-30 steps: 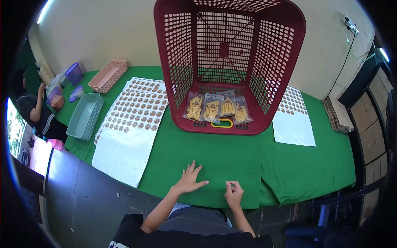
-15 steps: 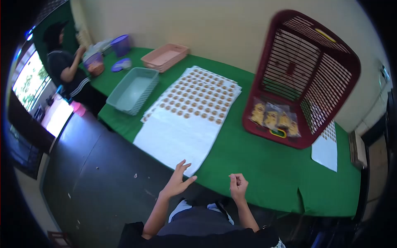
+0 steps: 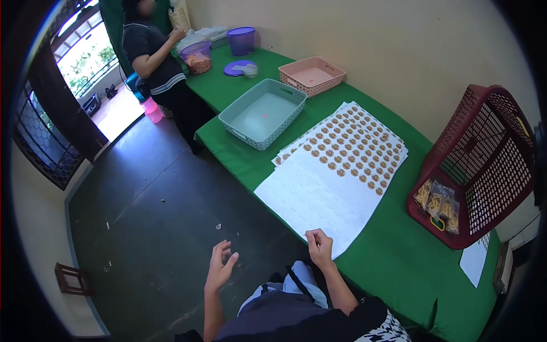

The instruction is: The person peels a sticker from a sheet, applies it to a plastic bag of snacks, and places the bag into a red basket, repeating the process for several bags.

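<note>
My left hand [image 3: 220, 268] is over the floor just off the table's front edge. Its fingers are loosely bent and apart, with nothing in them. My right hand [image 3: 321, 249] is closed, thumb against fingers, near the front edge of the sticker sheets [image 3: 319, 199]; whatever it may hold is hidden. The stacked white sheets carry rows of round brown stickers on their far part, while the near part shows only bare backing with faint circle outlines. A green tray basket [image 3: 263, 114] stands just beyond the sheets.
On the green-covered table [image 3: 393, 268] are a pink basket [image 3: 312, 77], purple tubs [image 3: 241, 41], a purple lid [image 3: 236, 68] and a maroon basket [image 3: 484, 165] with several snack packets [image 3: 437, 204]. Another person [image 3: 154, 57] stands at the far end. A small wooden stool [image 3: 73, 279] is on the floor.
My view has swung left, so the table and baskets appear farther right. My left hand is now off the sheets' front edge, over the floor; my right hand is closer to the sheets, still closed.
</note>
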`<action>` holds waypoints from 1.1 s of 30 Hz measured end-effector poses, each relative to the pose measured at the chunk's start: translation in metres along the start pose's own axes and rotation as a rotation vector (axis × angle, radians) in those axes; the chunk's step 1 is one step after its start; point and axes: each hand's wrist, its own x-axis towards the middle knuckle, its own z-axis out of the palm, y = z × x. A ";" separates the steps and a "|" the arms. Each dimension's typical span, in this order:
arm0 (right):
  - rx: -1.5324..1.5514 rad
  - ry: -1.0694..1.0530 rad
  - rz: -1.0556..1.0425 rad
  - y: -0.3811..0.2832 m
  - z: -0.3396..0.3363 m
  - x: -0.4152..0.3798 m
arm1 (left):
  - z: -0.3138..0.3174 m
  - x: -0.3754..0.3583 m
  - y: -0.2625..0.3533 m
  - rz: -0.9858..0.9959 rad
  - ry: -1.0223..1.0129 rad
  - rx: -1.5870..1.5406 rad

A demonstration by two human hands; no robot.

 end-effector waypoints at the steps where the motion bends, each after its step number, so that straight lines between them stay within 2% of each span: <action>1: -0.016 -0.006 -0.003 0.004 0.002 0.007 | -0.001 0.004 -0.003 -0.027 0.016 -0.027; 4: -0.023 -0.024 -0.014 0.011 0.006 0.031 | 0.002 0.017 0.008 -0.067 0.009 -0.097; 6: -0.095 0.044 -0.021 0.024 0.006 0.050 | 0.003 0.035 -0.007 0.005 0.023 -0.030; 8: -0.093 0.067 0.013 0.027 0.003 0.072 | 0.007 0.055 0.002 0.066 -0.049 0.008; 11: -0.105 0.174 -0.046 0.035 -0.004 0.110 | 0.008 0.089 0.021 0.108 -0.078 0.061; 13: -0.349 0.233 0.190 0.034 -0.016 0.134 | 0.009 0.112 0.038 0.123 -0.137 0.079; 14: -0.348 0.229 0.183 0.037 -0.019 0.144 | 0.010 0.125 0.045 0.127 -0.130 0.076; 16: -0.871 0.406 -0.172 0.045 -0.024 0.161 | 0.014 0.146 0.056 0.140 -0.133 0.094; 17: -0.714 0.260 0.039 0.051 -0.030 0.166 | 0.017 0.156 0.058 0.147 -0.123 0.094; 19: -0.807 0.297 0.081 0.054 -0.027 0.176 | 0.024 0.177 0.059 0.289 -0.133 0.085; 21: -0.897 0.335 0.132 0.057 -0.023 0.183 | 0.031 0.189 0.059 0.270 -0.159 0.110; 24: -0.928 0.212 0.319 0.065 -0.023 0.184 | 0.042 0.201 0.061 0.237 -0.211 0.141; 26: -0.931 0.198 0.338 0.062 -0.019 0.185 | 0.051 0.207 0.062 0.130 -0.313 0.101; 28: -0.951 0.194 0.338 0.063 -0.018 0.183 | 0.060 0.220 0.059 0.121 -0.373 0.102; 30: -0.927 0.235 0.368 0.065 -0.014 0.183 | 0.069 0.231 0.056 0.211 -0.492 0.158; 33: -0.912 0.239 0.240 0.069 -0.008 0.184 | 0.082 0.246 0.072 0.309 -0.624 0.225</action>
